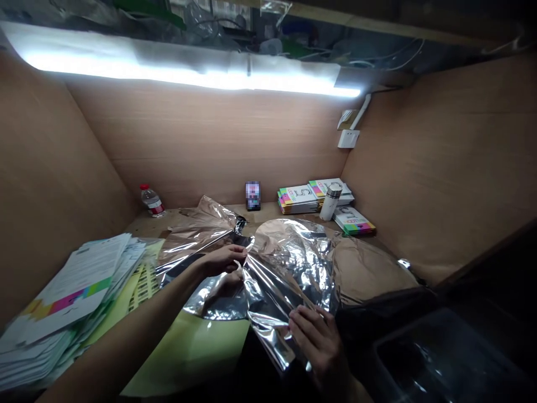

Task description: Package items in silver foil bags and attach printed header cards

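1. Your left hand (224,260): fingers narrow, pinching a gather of silver metallised film (289,268).
2. Your right hand (314,341): fingers (308,324) curl over the film's lower edge, near the front of the bench. Thumb hidden, so you can't tell if it's a firm pinch.
3. Film lies crumpled between your 2 hands, over a yellow-green sheet (188,352) and brown kraft paper (369,274).
4. Left of it: stack of printed leaflets (71,296).
5. Back of wooden bench (260,212): water bottle with red cap (151,200), phone (253,195), steel flask (330,201), printed boxes (297,198).
6. Right front: dark plastic tub (440,358).
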The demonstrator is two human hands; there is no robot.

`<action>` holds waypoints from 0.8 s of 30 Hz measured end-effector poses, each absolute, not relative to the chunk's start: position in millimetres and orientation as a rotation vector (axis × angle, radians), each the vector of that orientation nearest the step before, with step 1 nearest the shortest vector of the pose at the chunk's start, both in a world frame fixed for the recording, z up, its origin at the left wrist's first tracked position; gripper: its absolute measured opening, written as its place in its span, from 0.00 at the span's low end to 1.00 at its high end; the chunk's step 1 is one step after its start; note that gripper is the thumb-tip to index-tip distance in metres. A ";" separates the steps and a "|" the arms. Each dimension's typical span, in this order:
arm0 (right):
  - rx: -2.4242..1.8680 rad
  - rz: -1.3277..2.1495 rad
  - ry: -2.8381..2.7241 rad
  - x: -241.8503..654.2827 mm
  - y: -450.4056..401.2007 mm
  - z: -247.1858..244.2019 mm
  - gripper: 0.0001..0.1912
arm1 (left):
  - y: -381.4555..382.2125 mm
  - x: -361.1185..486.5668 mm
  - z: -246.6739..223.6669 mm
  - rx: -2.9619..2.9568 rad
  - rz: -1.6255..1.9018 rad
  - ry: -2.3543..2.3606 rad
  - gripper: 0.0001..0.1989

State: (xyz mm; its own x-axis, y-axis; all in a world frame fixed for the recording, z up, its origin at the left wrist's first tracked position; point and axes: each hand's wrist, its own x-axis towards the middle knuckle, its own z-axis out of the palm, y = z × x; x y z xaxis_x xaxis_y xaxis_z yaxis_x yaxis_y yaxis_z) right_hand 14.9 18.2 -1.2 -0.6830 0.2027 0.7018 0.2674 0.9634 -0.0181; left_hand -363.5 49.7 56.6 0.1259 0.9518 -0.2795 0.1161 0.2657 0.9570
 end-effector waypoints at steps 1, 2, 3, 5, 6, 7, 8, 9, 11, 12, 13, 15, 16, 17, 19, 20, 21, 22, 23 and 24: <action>-0.313 -0.123 -2.336 14.1 18.2 -1.7 0.22 | 44.4 -364.8 54.2 1.109 0.841 1.319 0.24; -0.291 -0.136 -2.335 11.6 16.9 -2.6 0.21 | 38.6 -366.0 51.6 1.087 0.829 1.345 0.25; -0.272 -0.146 -2.338 7.7 14.3 -3.7 0.20 | 32.4 -367.3 48.8 1.071 0.817 1.371 0.25; -0.244 -0.161 -2.347 -2.6 6.3 -6.4 0.18 | 19.5 -370.3 43.3 1.059 0.800 1.424 0.27; -0.231 -0.175 -2.350 -8.5 1.2 -8.0 0.18 | 13.5 -372.0 40.5 1.064 0.796 1.456 0.28; -0.218 -0.196 -2.351 -14.5 -4.1 -9.6 0.19 | 8.4 -373.7 37.7 1.077 0.795 1.490 0.30; -0.200 -0.222 -2.347 -20.4 -9.5 -11.3 0.20 | 4.3 -375.4 34.9 1.095 0.796 1.527 0.32; -0.181 -0.250 -2.341 -26.0 -14.6 -12.9 0.21 | 1.3 -376.9 32.2 1.117 0.795 1.564 0.33; -0.165 -0.296 -2.335 -35.0 -22.8 -16.1 0.22 | -1.2 -379.7 27.2 1.171 0.778 1.632 0.32; -0.170 -0.306 -2.327 -37.9 -25.5 -17.6 0.22 | -1.2 -381.0 24.9 1.204 0.767 1.661 0.32; -0.199 -0.303 -2.323 -39.7 -27.3 -19.1 0.23 | -0.9 -382.4 23.0 1.241 0.756 1.687 0.32; -0.312 -0.277 -2.320 -39.9 -28.9 -22.5 0.22 | -0.7 -385.1 20.3 1.324 0.741 1.720 0.33; -0.369 -0.264 -2.314 -38.8 -29.1 -24.5 0.22 | -1.4 -386.1 19.6 1.356 0.733 1.723 0.34; -0.420 -0.253 -2.295 -37.4 -29.3 -26.6 0.20 | -2.8 -386.6 19.3 1.398 0.721 1.721 0.35; -0.437 -0.250 -2.257 -34.7 -29.8 -30.9 0.17 | -7.9 -384.8 20.1 1.571 0.700 1.753 0.36; -0.413 -0.261 -2.252 -33.9 -30.0 -32.7 0.17 | -11.4 -382.2 20.9 1.714 0.697 1.801 0.35; -0.401 -0.276 -2.264 -33.6 -30.1 -34.0 0.17 | -15.3 -378.6 21.7 1.887 0.691 1.859 0.34; -0.407 -0.293 -2.295 -33.9 -30.0 -34.8 0.17 | -19.4 -374.2 22.4 2.070 0.672 1.906 0.32; -0.428 -0.309 -2.339 -34.7 -29.6 -35.3 0.19 | -23.5 -369.4 22.7 2.239 0.630 1.929 0.30; -0.466 -0.322 -2.375 -35.8 -29.1 -35.5 0.21 | -27.5 -364.7 22.4 2.371 0.556 1.909 0.29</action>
State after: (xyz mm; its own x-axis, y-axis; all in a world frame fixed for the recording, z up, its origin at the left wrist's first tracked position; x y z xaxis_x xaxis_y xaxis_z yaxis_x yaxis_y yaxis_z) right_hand -35.8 -29.1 -35.5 -0.7008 0.2426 0.6708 0.4126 0.9050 0.1037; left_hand -364.7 -27.5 22.4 0.1744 0.9534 0.2461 0.9364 -0.2380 0.2581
